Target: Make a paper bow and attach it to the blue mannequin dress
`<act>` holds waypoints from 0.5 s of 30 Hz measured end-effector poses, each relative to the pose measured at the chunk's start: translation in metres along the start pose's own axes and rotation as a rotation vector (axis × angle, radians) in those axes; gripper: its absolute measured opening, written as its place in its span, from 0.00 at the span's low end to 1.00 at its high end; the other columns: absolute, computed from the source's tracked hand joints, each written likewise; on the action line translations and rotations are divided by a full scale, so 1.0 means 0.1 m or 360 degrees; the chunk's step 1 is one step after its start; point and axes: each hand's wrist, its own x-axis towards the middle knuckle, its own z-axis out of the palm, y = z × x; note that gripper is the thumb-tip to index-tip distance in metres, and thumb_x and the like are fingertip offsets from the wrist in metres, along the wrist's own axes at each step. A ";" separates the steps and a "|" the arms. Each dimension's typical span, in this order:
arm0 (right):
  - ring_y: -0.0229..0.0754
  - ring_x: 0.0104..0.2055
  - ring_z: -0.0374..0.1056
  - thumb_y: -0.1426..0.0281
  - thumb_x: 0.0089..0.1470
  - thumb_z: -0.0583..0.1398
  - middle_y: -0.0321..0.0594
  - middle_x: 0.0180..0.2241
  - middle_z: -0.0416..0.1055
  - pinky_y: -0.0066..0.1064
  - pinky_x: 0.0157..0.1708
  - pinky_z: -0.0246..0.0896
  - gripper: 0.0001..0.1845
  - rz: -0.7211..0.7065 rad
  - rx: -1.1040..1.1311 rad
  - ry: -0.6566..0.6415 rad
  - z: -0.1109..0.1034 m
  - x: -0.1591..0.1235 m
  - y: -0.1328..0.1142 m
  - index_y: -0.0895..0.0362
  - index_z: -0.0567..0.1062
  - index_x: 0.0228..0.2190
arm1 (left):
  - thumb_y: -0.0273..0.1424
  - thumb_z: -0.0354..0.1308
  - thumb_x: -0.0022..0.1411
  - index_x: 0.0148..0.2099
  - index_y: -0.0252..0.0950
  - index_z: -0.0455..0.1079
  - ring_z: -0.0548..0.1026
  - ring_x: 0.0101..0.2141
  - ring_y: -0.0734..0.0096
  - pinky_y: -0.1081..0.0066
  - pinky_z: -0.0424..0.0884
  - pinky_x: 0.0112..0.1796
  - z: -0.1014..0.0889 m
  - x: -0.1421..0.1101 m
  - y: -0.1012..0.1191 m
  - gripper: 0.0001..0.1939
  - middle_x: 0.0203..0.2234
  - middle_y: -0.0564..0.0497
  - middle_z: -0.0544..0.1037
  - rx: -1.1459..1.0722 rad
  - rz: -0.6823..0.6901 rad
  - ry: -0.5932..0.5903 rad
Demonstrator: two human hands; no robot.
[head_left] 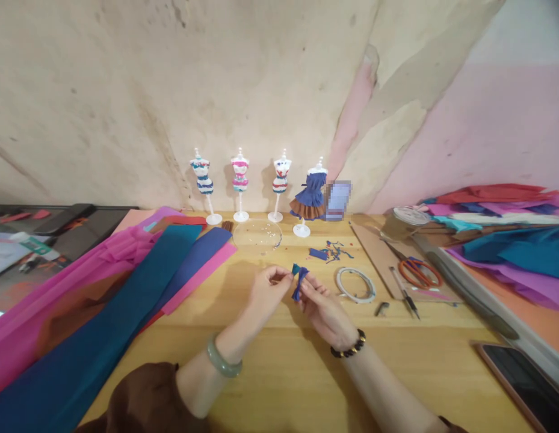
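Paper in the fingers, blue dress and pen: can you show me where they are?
Paper (300,281): head view, on its dark blue part.
Blue dress (314,189): head view, on its blue middle.
Pen (410,301): head view, on its dark part.

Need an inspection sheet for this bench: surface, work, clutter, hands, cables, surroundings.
Surface: wooden table, coloured sheets at left
Work: blue-and-teal piece between both hands
Clutter: blue scraps, white ring, pen, orange-handled scissors
Hands: left hand pinches the teal part; right hand pinches the blue part
Cables: nothing seen
Surroundings: four miniature dress forms near a patchy wall, rightmost wearing a blue-and-brown dress; phone lower right
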 end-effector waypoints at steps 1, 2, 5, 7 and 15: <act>0.29 0.24 0.66 0.69 0.38 0.74 0.30 0.26 0.76 0.19 0.24 0.63 0.16 0.0007 0.0044 -0.0017 0.01 -0.01 0.00 0.53 0.80 0.32 | 0.32 0.61 0.52 0.28 0.35 0.74 0.76 0.27 0.68 0.70 0.70 0.33 0.01 -0.03 0.02 0.06 0.25 0.50 0.79 0.0017 -0.0013 -0.0002; 0.29 0.24 0.66 0.69 0.38 0.74 0.30 0.27 0.76 0.19 0.25 0.63 0.15 -0.0004 0.0067 -0.0021 0.02 -0.01 0.00 0.53 0.80 0.32 | 0.33 0.61 0.52 0.29 0.35 0.74 0.75 0.27 0.68 0.70 0.70 0.32 0.01 -0.05 0.04 0.06 0.24 0.50 0.79 0.0029 -0.0028 -0.0011; 0.31 0.26 0.68 0.71 0.40 0.74 0.32 0.30 0.78 0.20 0.26 0.64 0.14 -0.0037 0.0098 0.0002 0.04 -0.02 0.01 0.53 0.80 0.32 | 0.33 0.60 0.54 0.30 0.35 0.75 0.75 0.26 0.68 0.70 0.71 0.31 0.02 -0.09 0.09 0.07 0.24 0.49 0.79 0.0088 -0.0025 -0.0060; 0.33 0.28 0.69 0.71 0.39 0.74 0.33 0.32 0.78 0.21 0.27 0.65 0.16 -0.0045 0.0108 0.0024 0.04 -0.01 0.01 0.52 0.79 0.33 | 0.32 0.59 0.55 0.31 0.35 0.75 0.76 0.27 0.68 0.70 0.71 0.32 0.03 -0.11 0.10 0.07 0.25 0.49 0.80 0.0154 0.0005 -0.0068; 0.35 0.28 0.66 0.66 0.41 0.72 0.31 0.27 0.73 0.28 0.32 0.64 0.12 -0.0172 -0.0109 -0.0025 -0.03 0.00 0.01 0.52 0.76 0.27 | 0.26 0.54 0.57 0.34 0.37 0.78 0.75 0.32 0.70 0.73 0.70 0.35 0.05 -0.18 0.16 0.10 0.30 0.51 0.80 0.0533 0.0348 -0.0025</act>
